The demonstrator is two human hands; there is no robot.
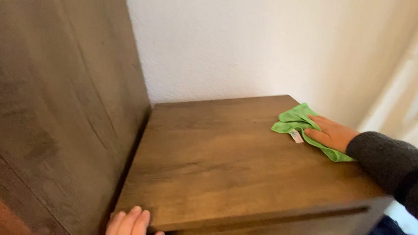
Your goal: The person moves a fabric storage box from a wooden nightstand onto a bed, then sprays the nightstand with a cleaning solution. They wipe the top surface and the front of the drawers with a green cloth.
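**Wiping the top of a wooden cabinet with a green cloth**

You look down on one low wooden cabinet (245,156), brown with a dark grain, which fills the middle of the view. Its flat top is bare apart from your hand and the cloth. One tall wooden panel (54,101), greyer in tone, stands against the cabinet's left side, and one pale wall (250,44) rises behind both.

By my reading, you are partway through wiping the cabinet top, working at its far right corner. Most of the top lies to the left of the cloth, so the next move calls for keeping your palm flat and sweeping the cloth across that open wood, while your other hand steadies you at the front edge.

One dark grey sleeve (394,168) enters from the right. From it comes your right hand (333,133), fingers spread and pressed flat on the cloth rather than closed around it.

One green cloth (300,122) lies crumpled on the top near the right rear corner, partly under that hand, with one small white tag showing at its near edge.

Your left hand (131,224) shows only as fingers at the bottom of the view, resting at the cabinet's front left corner. I cannot tell whether it grips the edge or only touches it.
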